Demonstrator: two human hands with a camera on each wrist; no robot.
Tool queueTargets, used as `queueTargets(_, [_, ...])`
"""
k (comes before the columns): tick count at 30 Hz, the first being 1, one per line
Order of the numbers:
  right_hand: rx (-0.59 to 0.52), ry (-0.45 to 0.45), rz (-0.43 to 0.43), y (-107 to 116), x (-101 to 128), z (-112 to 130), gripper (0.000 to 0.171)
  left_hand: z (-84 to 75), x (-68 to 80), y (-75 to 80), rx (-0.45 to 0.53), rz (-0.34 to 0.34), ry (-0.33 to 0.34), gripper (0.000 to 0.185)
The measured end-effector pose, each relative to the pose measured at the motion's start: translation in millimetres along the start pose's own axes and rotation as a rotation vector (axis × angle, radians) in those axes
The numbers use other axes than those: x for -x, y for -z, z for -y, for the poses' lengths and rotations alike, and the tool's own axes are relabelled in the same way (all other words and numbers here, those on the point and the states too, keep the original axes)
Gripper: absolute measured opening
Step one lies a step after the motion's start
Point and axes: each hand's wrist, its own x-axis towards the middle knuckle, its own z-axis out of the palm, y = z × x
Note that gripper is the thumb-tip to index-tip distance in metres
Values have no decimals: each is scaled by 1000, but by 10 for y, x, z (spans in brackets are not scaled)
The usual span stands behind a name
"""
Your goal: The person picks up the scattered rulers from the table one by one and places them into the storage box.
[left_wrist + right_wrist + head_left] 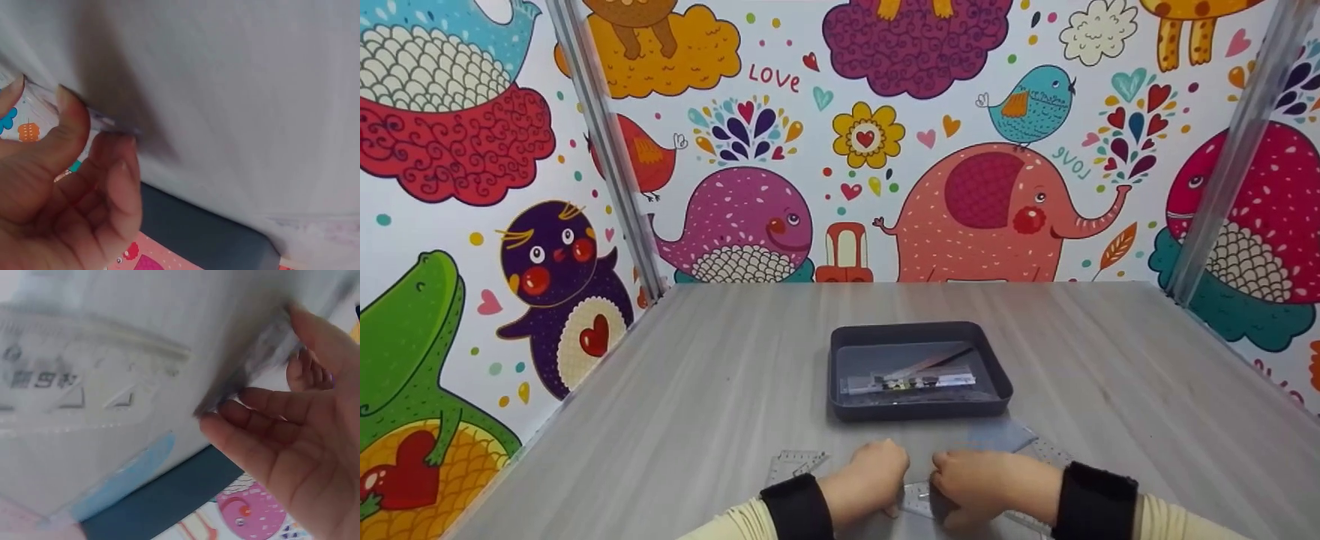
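Observation:
Both hands hold a thin clear plastic drawing piece with printed marks (919, 498) between them, close over the table; its full outline is hidden by the hands. My left hand (870, 480) pinches one side of it between thumb and curled fingers, as the left wrist view shows. On the other side, my right hand (994, 484) grips its edge (256, 360) with thumb and fingertips. Left of the left hand lies a clear set square (797, 459). A clear stencil-like ruler with triangular cutouts (73, 377) lies on the table by the right hand.
A dark grey tray (840, 411) stands just beyond the hands, holding a clear packet with pens or pencils (922, 381). A translucent blue piece (997, 435) lies between tray and right hand. Printed cartoon walls (960, 225) and metal posts (619, 172) bound the table (720, 375).

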Motion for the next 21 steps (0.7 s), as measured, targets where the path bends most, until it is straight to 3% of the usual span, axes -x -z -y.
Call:
queueTargets(7, [43, -33, 126, 36, -46, 34, 36, -6, 2, -14, -47, -1, -42, 36])
queueTargets(10, [80, -19, 130, 46, -63, 40, 34, -12, -1, -25, -85, 0, -57, 36])
queueTargets(15, [192, 76, 25, 13, -41, 47, 31, -15, 1, -30, -168, 0, -102, 35])
queueTargets(21, [262, 185, -147, -69, 24, -5, 32, -7, -14, 21, -196, 57, -182, 32])
